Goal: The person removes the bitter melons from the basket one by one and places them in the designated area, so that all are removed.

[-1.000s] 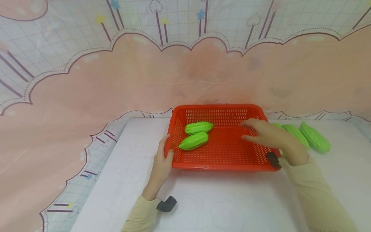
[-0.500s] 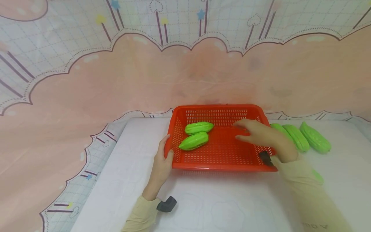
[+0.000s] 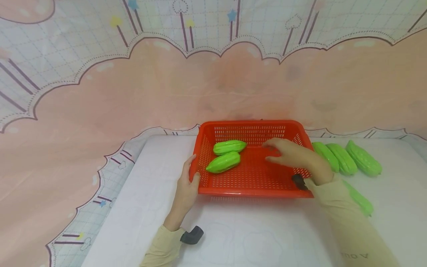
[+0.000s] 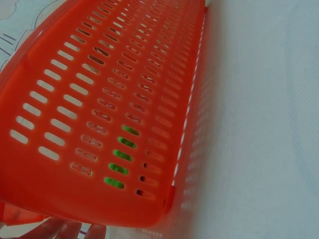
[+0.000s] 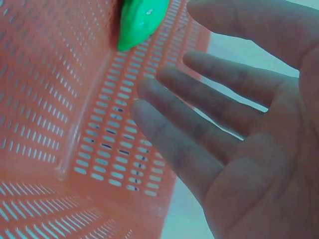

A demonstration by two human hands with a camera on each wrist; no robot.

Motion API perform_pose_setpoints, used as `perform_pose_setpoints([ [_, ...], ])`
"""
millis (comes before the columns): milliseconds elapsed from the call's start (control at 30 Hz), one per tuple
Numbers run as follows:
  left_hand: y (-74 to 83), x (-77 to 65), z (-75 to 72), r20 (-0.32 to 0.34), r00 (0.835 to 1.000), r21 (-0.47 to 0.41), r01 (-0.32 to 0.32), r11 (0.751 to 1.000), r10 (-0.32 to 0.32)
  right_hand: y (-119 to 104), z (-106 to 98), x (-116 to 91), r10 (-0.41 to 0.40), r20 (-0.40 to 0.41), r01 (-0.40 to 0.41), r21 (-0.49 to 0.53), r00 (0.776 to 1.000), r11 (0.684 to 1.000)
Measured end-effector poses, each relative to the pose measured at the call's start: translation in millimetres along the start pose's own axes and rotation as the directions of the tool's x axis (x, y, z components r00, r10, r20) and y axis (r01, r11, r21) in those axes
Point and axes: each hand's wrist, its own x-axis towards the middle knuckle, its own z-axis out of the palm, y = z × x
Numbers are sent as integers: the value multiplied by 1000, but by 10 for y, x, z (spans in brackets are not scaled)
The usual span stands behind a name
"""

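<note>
A red plastic basket [image 3: 253, 192] with slotted walls stands on the white table. Two glossy green ribbed gourds, like bitter melons, lie in its left part: a rear gourd [image 3: 230, 147] and a front gourd [image 3: 223, 162]. My left hand [image 3: 186, 189] grips the basket's left side near the front corner; in the left wrist view only its fingertips [image 4: 70, 229] show below the corner. Over the basket's right half hovers my right hand [image 3: 290, 154], fingers spread and holding nothing. The right wrist view shows its bare palm [image 5: 259, 164] and part of a gourd [image 5: 142, 22].
Right of the basket lie several more green gourds: a group of them [image 3: 343, 158] at the back and one gourd [image 3: 360, 200] nearer, partly behind my right sleeve [image 3: 347, 218]. A patterned pink and white cloth [image 3: 233, 89] hangs behind the table.
My right hand has shifted left, further over the basket, with fingers still spread. Its sleeve now uncovers more of the gourds at right. My left hand and the basket stay in place.
</note>
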Motion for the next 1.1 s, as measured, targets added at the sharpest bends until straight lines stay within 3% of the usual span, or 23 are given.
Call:
perform_pose_setpoints([
  [1100,-9,10,4,12,1000,-27,1,1000,-1,-35,226,373,-52,88,47,63,995,997],
])
